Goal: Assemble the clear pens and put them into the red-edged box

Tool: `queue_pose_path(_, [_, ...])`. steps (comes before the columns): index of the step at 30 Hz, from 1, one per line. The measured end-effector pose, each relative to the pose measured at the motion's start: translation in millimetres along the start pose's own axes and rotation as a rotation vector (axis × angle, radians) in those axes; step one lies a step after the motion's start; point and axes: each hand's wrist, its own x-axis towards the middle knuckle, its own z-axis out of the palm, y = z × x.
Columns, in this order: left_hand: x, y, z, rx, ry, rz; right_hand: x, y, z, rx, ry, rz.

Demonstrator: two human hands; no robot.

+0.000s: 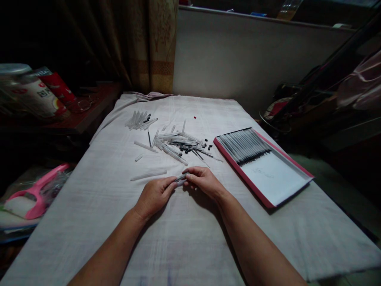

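My left hand [155, 194] and my right hand [202, 180] meet over the white cloth, fingers closed on one clear pen part [181, 179] held between them. Beyond them lies a loose heap of clear pen barrels, dark refills and small black caps [178, 145]. A single barrel [148, 175] rests just left of my left hand. Further back is a smaller bundle of barrels [139, 120]. To the right, a red-rimmed tray [269, 178] holds a row of assembled pens [245, 145] at its far end.
The white cloth covers a table [89, 222]. A tiny red piece [194, 117] lies at the back. On the left stand packets and a jar on a wooden shelf [38, 93], with a pink plastic item [35, 194] below. A curtain [149, 43] and wall are behind.
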Motion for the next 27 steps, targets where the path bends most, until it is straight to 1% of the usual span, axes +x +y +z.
queue_pose_path(4, [0.4,-0.1,0.1,-0.026,-0.007,0.015,1.1,0.0,0.2,-0.005,-0.024,-0.005])
queue_pose_path(8, [1.7,-0.1,-0.5,-0.098,-0.019,0.003,1.1,-0.7,4.9,0.021,-0.019,-0.017])
queue_pose_path(11, [3.6,-0.4,-0.9,-0.172,-0.002,-0.026,1.5,-0.1,13.9,0.097,0.026,-0.074])
queue_pose_path(15, [4.8,0.1,-2.4,-0.194,0.034,-0.059,3.6,-2.1,21.7,0.152,0.09,-0.15])
queue_pose_path(17, [4.1,-0.1,-3.3,-0.206,0.044,-0.061,4.9,-7.0,18.1,0.161,0.16,-0.171])
queue_pose_path(20, [2.9,-1.1,-3.0,-0.232,0.076,-0.089,5.0,-16.2,8.5,0.241,0.362,-0.237])
queue_pose_path(21, [2.8,-1.2,-2.3,-0.233,0.082,-0.1,4.2,-18.1,7.2,0.268,0.408,-0.257])
queue_pose_path(22, [2.9,-1.0,-1.4,-0.228,0.086,-0.106,3.0,-18.9,7.8,0.28,0.425,-0.266])
queue_pose_path(24, [3.5,0.5,0.3,-0.205,0.082,-0.096,-0.1,-17.6,14.2,0.248,0.382,-0.263])
queue_pose_path(27, [4.3,3.2,1.2,-0.18,0.063,-0.06,-3.0,-16.9,22.0,0.092,0.285,-0.281])
